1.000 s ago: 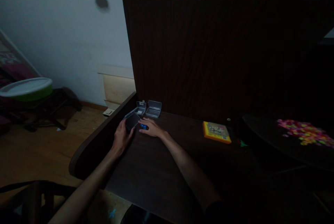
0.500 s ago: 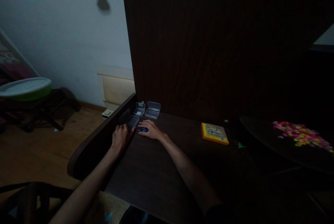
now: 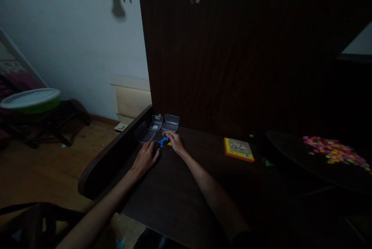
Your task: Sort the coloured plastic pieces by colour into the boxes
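Observation:
A small heap of blue pieces (image 3: 162,142) lies on the dark tabletop between my hands, with a yellow piece (image 3: 169,144) at its right side. My left hand (image 3: 145,156) rests at the heap's lower left, thumb apart from the fingers, holding nothing I can see. Curving round the far right side of the heap is my right hand (image 3: 174,141), its fingers stretched out to the left. Just beyond my left hand stands a clear plastic box (image 3: 147,136) with its lid up. Two more lidded clear boxes, a smaller one (image 3: 156,124) and a wider one (image 3: 171,126), stand open behind it.
A raised wooden side board (image 3: 116,146) edges the table on the left, and a dark panel (image 3: 221,59) rises behind. An orange-yellow box (image 3: 238,149) lies to the right. Farther right, many pink and yellow bits (image 3: 334,149) cover a dark surface.
My left hand has drawn back from the clear box, toward me and right. My right hand has shifted slightly right, and the blue and yellow pieces now show between the hands.

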